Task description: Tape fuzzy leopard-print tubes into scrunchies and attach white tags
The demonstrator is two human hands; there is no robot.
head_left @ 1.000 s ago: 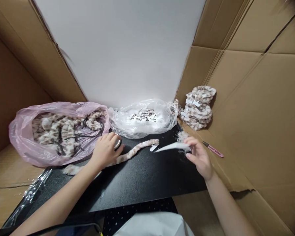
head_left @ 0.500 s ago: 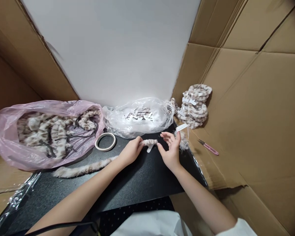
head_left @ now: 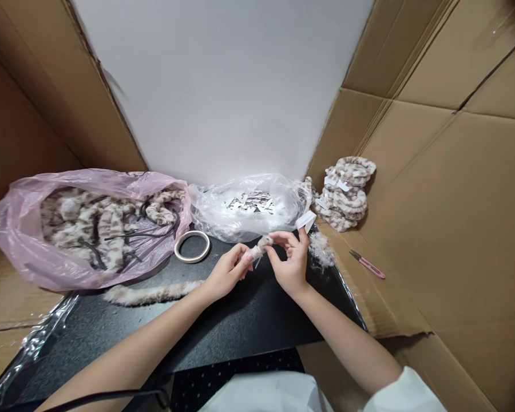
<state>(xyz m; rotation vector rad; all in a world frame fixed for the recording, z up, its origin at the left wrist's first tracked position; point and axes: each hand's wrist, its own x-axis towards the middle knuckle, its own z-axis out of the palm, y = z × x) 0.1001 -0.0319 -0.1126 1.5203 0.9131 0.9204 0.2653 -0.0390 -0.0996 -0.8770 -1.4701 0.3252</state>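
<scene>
My left hand [head_left: 229,272] is closed around a spotted furry strip [head_left: 257,250], its short end sticking out past the thumb. A small white tag hangs under that end. Thumb and fingers of my right hand [head_left: 292,266] pinch the strip's tip. A folded white label [head_left: 305,220] clings to my right index fingertip. A longer length of spotted fur [head_left: 154,293] lies on the table and passes behind my left forearm; whether it joins the held strip is hidden.
A pink plastic bag [head_left: 17,229] of furry pieces and dark cords lies left. Beside it are a tape roll [head_left: 191,247] and a clear bag [head_left: 206,212] of white labels. To the right are stacked furry rings [head_left: 345,194], loose fluff [head_left: 321,249] and pink-handled snips [head_left: 369,266].
The strip's end has turned from nearly level to slanting upward. My right fingers have closed on its tip, where they were spread before. The view has shifted slightly.
</scene>
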